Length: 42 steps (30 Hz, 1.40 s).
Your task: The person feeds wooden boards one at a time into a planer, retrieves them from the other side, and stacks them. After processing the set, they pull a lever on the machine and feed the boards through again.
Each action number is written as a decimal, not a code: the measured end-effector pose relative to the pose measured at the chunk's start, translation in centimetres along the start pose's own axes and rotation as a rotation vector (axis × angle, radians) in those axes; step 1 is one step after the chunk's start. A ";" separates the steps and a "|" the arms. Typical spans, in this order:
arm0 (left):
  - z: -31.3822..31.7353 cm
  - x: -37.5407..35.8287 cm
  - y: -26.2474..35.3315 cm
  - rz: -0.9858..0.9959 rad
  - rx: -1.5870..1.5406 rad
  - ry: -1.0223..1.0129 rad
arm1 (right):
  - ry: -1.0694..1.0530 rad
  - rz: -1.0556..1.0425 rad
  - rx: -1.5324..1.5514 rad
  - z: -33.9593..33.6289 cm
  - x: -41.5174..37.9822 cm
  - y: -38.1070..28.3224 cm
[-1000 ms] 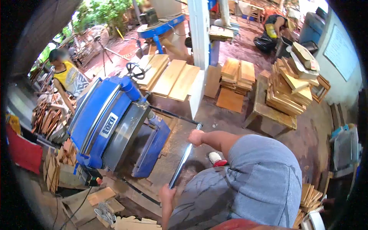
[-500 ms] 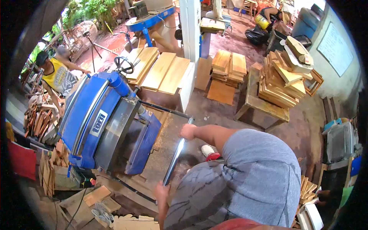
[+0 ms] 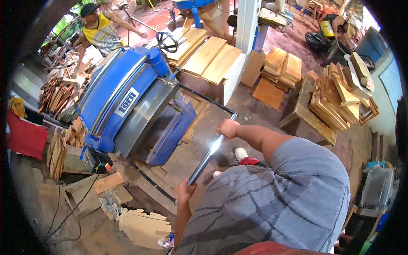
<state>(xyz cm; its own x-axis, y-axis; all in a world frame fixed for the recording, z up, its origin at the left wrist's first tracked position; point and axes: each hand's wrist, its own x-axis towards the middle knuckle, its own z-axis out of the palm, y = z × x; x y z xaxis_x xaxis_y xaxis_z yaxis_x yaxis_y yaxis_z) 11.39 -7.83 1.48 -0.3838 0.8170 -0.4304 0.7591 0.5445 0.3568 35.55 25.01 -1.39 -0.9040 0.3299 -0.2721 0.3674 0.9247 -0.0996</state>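
My left hand [image 3: 185, 191] is closed around the lower end of a shiny metal roller bar [image 3: 207, 159]. My right hand [image 3: 228, 128] grips the same bar close to its upper end. Black side arms [image 3: 204, 98] join the bar to a big blue thickness planer [image 3: 114, 95] marked "torq". Between the bar and the planer's dark metal bed [image 3: 146, 114] lies a gap with the floor showing. My grey shirt [image 3: 272, 195] fills much of the lower right, and a white and red shoe [image 3: 241, 155] shows beyond the bar.
A co-worker in a yellow top [image 3: 102, 32] stands behind the planer. Boards [image 3: 216, 59] lie beside it, with more stacks [image 3: 282, 66] past the post. A wooden table [image 3: 306, 110] bears piled planks. Scrap wood [image 3: 144, 225] and a black cable [image 3: 78, 204] cover the lower left.
My view has shifted, so the planer and bar sit further right and higher in frame. Both hands stay on the bar. The co-worker's arm has stretched out toward the handwheel.
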 end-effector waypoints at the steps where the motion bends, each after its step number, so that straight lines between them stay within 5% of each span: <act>1: 0.1 -0.1 -0.2 -0.009 0.002 0.000 | 0.010 0.015 0.012 0.4 0.1 0.1; 7: 1.2 0.9 -0.8 -0.015 0.077 0.009 | 0.031 0.009 0.009 1.3 0.3 0.5; 13: -1.1 2.3 0.3 0.034 0.131 -0.249 | -0.043 -0.012 0.010 3.0 1.4 1.4; 16: -1.4 3.3 1.4 0.087 -0.200 -0.281 | -0.150 -0.017 0.100 1.3 1.5 2.0; 18: -1.5 5.6 5.7 0.040 -0.429 -0.145 | 0.009 -0.254 0.659 -1.5 1.1 3.3; 19: -1.8 7.3 8.0 0.019 -0.541 -0.072 | 0.019 -0.264 0.670 -2.4 1.4 4.4; 21: -1.8 13.2 11.8 0.243 -0.429 0.112 | 0.223 0.004 1.156 -4.1 2.3 7.5; 25: -5.5 25.7 23.9 0.468 -0.359 0.360 | 0.539 0.253 1.335 -3.8 5.4 18.4; 27: -7.4 31.8 28.3 0.495 -0.261 0.354 | 0.542 0.320 1.288 0.3 7.4 24.9; 28: -8.0 34.6 30.0 0.527 -0.175 0.345 | 0.439 0.446 1.504 4.5 9.3 28.3; 33: -7.2 44.0 32.3 0.461 0.019 0.343 | 0.304 0.843 1.824 13.0 12.7 37.3; 35: -7.4 43.7 33.9 0.133 0.045 0.141 | 0.267 0.933 1.856 14.7 14.3 39.6; 36: -7.2 43.8 33.5 0.249 0.103 0.245 | 0.287 0.947 1.886 15.6 15.4 40.4; 42: -6.9 44.1 32.8 0.158 -0.025 0.227 | 0.344 1.179 2.067 20.5 22.2 42.6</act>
<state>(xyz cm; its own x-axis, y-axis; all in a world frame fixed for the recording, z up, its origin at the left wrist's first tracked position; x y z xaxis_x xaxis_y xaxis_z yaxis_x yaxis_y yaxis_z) 15.69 47.33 -0.05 -0.3718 0.9122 -0.1725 0.8066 0.4094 0.4264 35.60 67.79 -31.32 -0.1545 0.5616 -0.8129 -0.0014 -0.8229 -0.5682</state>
